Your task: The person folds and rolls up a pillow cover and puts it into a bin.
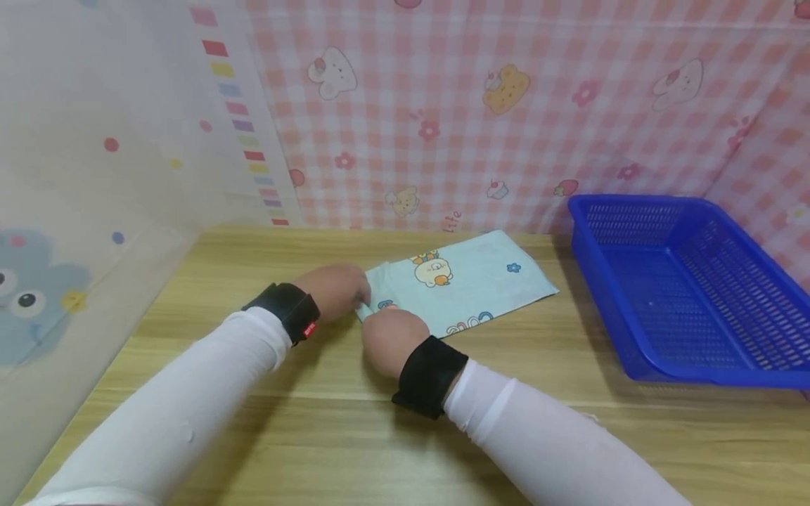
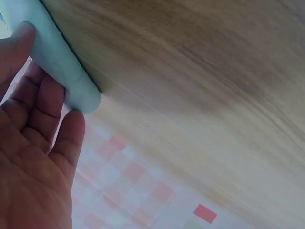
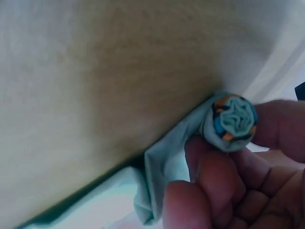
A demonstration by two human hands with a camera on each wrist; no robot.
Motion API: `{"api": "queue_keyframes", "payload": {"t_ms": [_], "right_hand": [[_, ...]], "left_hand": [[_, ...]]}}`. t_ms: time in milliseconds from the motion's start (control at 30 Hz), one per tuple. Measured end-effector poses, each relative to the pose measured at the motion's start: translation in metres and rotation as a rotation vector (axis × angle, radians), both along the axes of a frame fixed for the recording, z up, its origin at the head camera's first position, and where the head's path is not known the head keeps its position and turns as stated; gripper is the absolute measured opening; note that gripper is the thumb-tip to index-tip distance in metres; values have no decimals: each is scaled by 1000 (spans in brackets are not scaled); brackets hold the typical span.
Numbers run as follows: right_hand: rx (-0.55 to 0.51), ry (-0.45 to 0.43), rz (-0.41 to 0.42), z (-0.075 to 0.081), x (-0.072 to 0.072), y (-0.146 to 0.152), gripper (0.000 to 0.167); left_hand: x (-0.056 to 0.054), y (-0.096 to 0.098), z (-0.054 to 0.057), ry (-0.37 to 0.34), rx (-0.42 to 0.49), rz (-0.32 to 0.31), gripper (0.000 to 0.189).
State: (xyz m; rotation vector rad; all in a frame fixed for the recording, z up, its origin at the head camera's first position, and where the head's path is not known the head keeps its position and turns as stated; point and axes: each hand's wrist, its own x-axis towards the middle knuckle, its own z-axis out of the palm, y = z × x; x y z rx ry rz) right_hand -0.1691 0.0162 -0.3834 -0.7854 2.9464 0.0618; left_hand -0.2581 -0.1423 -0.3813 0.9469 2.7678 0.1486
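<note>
A light mint-green cloth (image 1: 471, 270) printed with a bear, a flower and rainbows lies folded flat on the wooden table, its left end rolled up. My left hand (image 1: 338, 289) holds the far part of that roll; in the left wrist view the thumb and fingers lie on either side of the rolled cloth (image 2: 64, 64). At the near end of the roll, my right hand (image 1: 394, 341) pinches it between thumb and fingers. The right wrist view shows the cloth roll (image 3: 234, 121) end-on as a tight spiral, with the looser cloth trailing from it.
A blue plastic basket (image 1: 610, 320) with perforated walls stands to the right of the cloth. Behind the wooden table (image 1: 304, 450) hangs a pink checked sheet (image 1: 455, 161); a pale printed sheet (image 1: 145, 190) covers the left side.
</note>
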Motion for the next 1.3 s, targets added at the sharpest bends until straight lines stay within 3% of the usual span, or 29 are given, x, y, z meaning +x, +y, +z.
{"api": "queue_keyframes", "payload": {"t_ms": [133, 267, 400, 567, 800, 900, 1033, 1300], "right_hand": [[-12, -65, 21, 2, -5, 5, 15], [-61, -172, -9, 5, -11, 10, 12], [-85, -241, -25, 5, -20, 15, 9], [-141, -322, -59, 3, -33, 25, 24], [-229, -507, -113, -3, -50, 39, 28], [-230, -564, -163, -7, -55, 42, 35], [-207, -506, -183, -7, -51, 38, 29], [-104, -115, -80, -2, -9, 14, 15]], "left_hand": [[-5, 4, -1, -8, -48, -9, 18], [-8, 8, -1, 1, -90, -32, 16], [-12, 11, -2, -27, -106, -14, 15], [-16, 20, 2, -52, -125, 22, 15], [-14, 28, -1, 12, -110, 63, 7], [-9, 25, -2, 23, -80, 32, 9], [-4, 18, 0, 17, -46, -30, 15], [-2, 14, 2, -38, -65, -14, 22]]}}
